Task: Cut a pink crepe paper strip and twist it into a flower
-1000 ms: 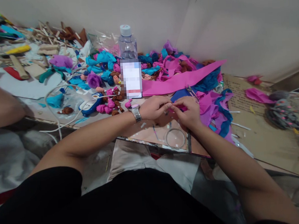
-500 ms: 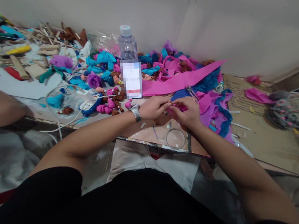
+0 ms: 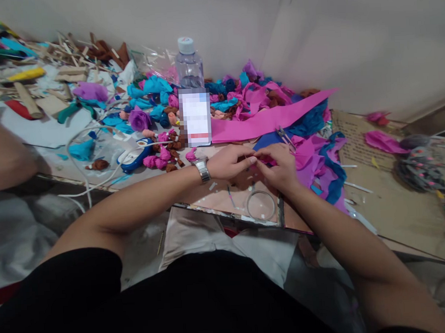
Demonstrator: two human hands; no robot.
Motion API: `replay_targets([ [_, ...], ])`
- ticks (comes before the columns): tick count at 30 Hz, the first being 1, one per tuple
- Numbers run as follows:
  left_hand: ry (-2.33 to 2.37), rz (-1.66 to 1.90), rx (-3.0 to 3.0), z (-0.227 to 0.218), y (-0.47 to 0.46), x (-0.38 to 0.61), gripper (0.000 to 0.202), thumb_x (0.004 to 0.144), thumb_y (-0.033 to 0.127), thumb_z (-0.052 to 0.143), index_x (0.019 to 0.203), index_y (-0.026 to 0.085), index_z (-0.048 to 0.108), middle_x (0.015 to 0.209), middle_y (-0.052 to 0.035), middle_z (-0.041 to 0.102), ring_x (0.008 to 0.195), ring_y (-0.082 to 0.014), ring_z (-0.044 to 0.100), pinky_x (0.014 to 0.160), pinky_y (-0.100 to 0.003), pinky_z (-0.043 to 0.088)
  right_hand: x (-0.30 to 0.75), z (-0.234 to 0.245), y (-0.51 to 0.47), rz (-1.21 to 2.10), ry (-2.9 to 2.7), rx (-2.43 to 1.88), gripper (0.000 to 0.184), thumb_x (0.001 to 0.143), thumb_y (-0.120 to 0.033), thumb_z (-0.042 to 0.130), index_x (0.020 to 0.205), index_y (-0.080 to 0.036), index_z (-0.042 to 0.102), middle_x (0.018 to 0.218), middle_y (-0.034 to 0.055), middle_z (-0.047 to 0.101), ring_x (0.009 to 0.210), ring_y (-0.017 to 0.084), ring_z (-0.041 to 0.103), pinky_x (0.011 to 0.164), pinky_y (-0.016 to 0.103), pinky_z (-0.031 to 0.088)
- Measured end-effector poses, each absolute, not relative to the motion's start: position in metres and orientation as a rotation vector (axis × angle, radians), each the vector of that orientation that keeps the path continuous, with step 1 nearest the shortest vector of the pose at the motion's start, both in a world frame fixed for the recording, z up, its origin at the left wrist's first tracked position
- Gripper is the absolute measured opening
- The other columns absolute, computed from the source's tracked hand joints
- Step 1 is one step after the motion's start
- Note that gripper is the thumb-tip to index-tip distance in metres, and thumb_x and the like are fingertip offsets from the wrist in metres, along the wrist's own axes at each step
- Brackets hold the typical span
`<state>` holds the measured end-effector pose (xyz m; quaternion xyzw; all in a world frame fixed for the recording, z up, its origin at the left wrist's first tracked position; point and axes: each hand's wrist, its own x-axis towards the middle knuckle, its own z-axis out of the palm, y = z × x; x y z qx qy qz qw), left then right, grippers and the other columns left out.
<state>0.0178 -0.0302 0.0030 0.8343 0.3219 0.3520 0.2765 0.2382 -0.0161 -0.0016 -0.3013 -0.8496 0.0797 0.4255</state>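
Over the table, my left hand [image 3: 231, 162] and my right hand [image 3: 280, 166] meet fingertip to fingertip. Both are closed in a pinch, and whatever sits between the fingers is too small and too hidden to name. Pink crepe paper shows just behind my right fingers. Below the hands a clear tape ring [image 3: 261, 205] lies near the table edge. Beyond them a long pink paper strip [image 3: 265, 123] runs to the right, with small pliers or snips [image 3: 285, 137] at its lower edge. A phone [image 3: 196, 117] with a blurred screen stands propped behind my left hand.
A water bottle [image 3: 189, 64] stands behind the phone. Rolled paper flowers [image 3: 140, 119] and a blue-and-white device [image 3: 135, 155] with a white cable lie left. Wood pieces [image 3: 72, 72] are heaped farther left, near another person's arm [image 3: 7, 148]. Cardboard [image 3: 399, 197] lies right.
My fingertips have shifted slightly against each other, still pinched together. The other person's arm at the left has moved a little. The things on the table have stayed put.
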Motion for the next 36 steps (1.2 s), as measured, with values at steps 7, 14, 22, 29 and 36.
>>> replay_targets([
  [7, 0.94, 0.944, 2.142, 0.0028, -0.0311, 0.0179, 0.039, 0.106, 0.043, 0.051, 0.12, 0.016, 0.075, 0.104, -0.007, 0.079, 0.087, -0.0182, 0.069, 0.078, -0.028, 0.049, 0.2369, 0.0015, -0.018, 0.189, -2.138, -0.762, 0.018, 0.1, -0.043, 0.07, 0.096, -0.026, 0.076, 0.085, 0.0024, 0.077, 0.083, 0.023, 0.069, 0.088, 0.044, 0.044],
  [14, 0.939, 0.94, 2.145, 0.0042, -0.0312, 0.0175, 0.036, 0.105, 0.039, 0.052, 0.118, 0.016, 0.075, 0.104, -0.007, 0.079, 0.089, -0.0187, 0.07, 0.08, -0.028, 0.051, 0.2377, -0.0009, -0.0173, 0.198, -2.132, -0.756, 0.014, 0.1, -0.04, 0.071, 0.1, -0.027, 0.076, 0.087, 0.0028, 0.078, 0.084, 0.024, 0.07, 0.089, 0.046, 0.044],
  [22, 0.911, 0.954, 2.169, 0.0039, -0.0293, 0.0154, 0.036, 0.108, 0.038, 0.046, 0.106, 0.017, 0.076, 0.088, -0.0055, 0.076, 0.079, -0.018, 0.069, 0.077, -0.03, 0.05, 0.2375, 0.0004, -0.0189, 0.212, -2.116, -0.772, 0.014, 0.101, -0.038, 0.069, 0.098, -0.026, 0.075, 0.088, 0.0034, 0.078, 0.086, 0.024, 0.07, 0.09, 0.046, 0.044],
  [29, 0.91, 0.96, 2.13, 0.0029, -0.028, 0.0167, 0.038, 0.108, 0.045, 0.049, 0.109, 0.018, 0.075, 0.094, -0.0062, 0.078, 0.082, -0.0172, 0.07, 0.077, -0.028, 0.05, 0.2403, -0.0011, -0.0175, 0.209, -2.126, -0.758, 0.014, 0.102, -0.037, 0.066, 0.101, -0.026, 0.075, 0.09, 0.0037, 0.077, 0.085, 0.024, 0.069, 0.09, 0.046, 0.044],
  [36, 0.937, 0.993, 2.009, 0.0025, -0.0267, 0.0166, 0.039, 0.105, 0.05, 0.055, 0.114, 0.016, 0.074, 0.09, -0.0062, 0.077, 0.082, -0.0169, 0.071, 0.078, -0.028, 0.053, 0.2386, -0.002, -0.0167, 0.211, -2.074, -0.848, 0.02, 0.1, -0.044, 0.068, 0.098, -0.025, 0.073, 0.086, 0.003, 0.075, 0.08, 0.023, 0.067, 0.087, 0.044, 0.046],
])
